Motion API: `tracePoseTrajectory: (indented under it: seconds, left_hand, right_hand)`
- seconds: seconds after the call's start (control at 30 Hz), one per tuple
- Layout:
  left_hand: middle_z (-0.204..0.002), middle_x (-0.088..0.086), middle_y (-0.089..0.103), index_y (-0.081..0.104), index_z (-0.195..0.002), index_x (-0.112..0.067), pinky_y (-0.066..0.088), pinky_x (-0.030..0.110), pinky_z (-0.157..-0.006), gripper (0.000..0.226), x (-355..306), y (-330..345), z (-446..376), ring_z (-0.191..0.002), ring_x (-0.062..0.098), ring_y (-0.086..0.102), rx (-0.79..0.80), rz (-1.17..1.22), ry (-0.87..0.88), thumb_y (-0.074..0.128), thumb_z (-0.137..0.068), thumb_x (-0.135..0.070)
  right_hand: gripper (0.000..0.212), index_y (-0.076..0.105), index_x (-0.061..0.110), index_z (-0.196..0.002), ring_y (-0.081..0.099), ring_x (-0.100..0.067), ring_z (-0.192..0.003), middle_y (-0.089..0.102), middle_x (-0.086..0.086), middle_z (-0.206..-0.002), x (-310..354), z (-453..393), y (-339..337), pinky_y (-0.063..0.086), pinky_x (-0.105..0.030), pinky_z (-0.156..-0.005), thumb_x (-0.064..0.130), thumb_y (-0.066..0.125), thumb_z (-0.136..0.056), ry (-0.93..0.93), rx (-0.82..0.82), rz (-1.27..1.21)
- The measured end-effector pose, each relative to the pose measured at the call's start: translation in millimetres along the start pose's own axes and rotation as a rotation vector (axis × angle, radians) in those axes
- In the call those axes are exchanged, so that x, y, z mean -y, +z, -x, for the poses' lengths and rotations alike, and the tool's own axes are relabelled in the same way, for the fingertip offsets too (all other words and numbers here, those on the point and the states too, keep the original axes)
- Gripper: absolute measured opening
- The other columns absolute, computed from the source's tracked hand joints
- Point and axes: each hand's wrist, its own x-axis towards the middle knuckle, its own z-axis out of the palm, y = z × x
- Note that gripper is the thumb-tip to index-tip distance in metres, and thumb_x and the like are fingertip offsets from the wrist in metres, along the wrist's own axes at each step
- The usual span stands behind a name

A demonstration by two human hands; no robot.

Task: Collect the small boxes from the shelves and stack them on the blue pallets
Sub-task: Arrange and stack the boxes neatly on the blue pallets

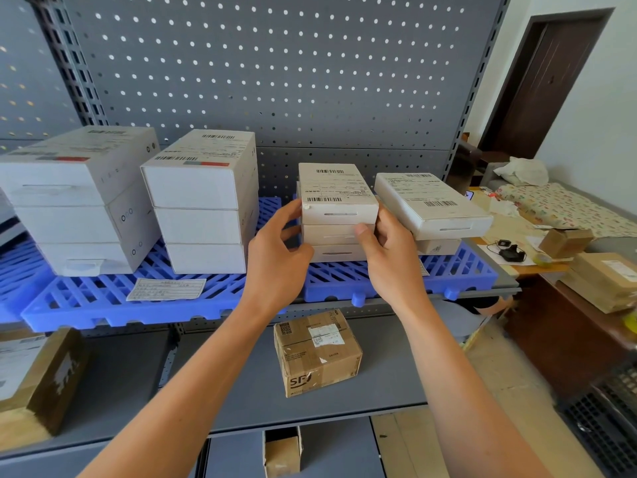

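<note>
A stack of three small white boxes (336, 208) stands on the right blue pallet (458, 274) on the upper shelf. My left hand (277, 257) grips the stack's left side, fingers curled at the top box's corner. My right hand (387, 251) grips the right side, thumb on the middle box's front. Just to the right, a tilted white box (431, 205) lies on another small box. Two taller stacks of white boxes (203, 201) (79, 198) stand on the left blue pallet (103, 301).
A paper label (167, 289) lies on the left pallet. A brown SF carton (317, 351) sits on the lower grey shelf, another brown carton (38, 377) at far left. A cluttered wooden desk (565, 326) with parcels stands to the right, and a pegboard (275, 81) backs the shelves.
</note>
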Motion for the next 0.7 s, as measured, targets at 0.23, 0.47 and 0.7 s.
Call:
tracePoseTrajectory:
  seconds: [0.23,0.47,0.7]
  left_hand:
    - [-0.136,-0.015,0.06,0.049,-0.146,-0.025,0.051,0.01,-0.089,0.066,-0.6,-0.7,1.3,-0.123,0.002,0.057,0.01,0.005,0.012,0.06,-0.088,0.006]
    - [-0.135,-0.019,0.06,0.049,-0.145,-0.026,0.052,0.017,-0.096,0.064,-2.4,-1.4,0.5,-0.122,-0.001,0.057,0.015,0.009,-0.009,0.063,-0.089,0.001]
    - [-0.137,-0.017,0.059,0.048,-0.145,-0.026,0.052,0.02,-0.097,0.063,-3.9,-1.9,1.3,-0.124,0.004,0.057,0.034,0.005,-0.017,0.063,-0.089,-0.002]
  right_hand:
    - [0.033,0.054,0.02,-0.137,0.055,-0.005,-0.121,0.064,0.008,-0.129,-0.3,-0.4,0.3,0.037,0.004,-0.082,0.02,0.047,-0.105,0.007,-0.022,0.036]
    - [0.036,0.051,0.022,-0.14,0.053,0.0,-0.12,0.062,0.01,-0.13,1.3,0.8,0.9,0.036,0.005,-0.083,0.021,0.048,-0.105,0.029,-0.014,0.028]
    - [0.041,0.047,0.026,-0.14,0.054,0.0,-0.122,0.061,0.012,-0.131,2.6,0.5,3.3,0.043,0.0,-0.085,0.018,0.054,-0.101,0.082,-0.004,-0.02]
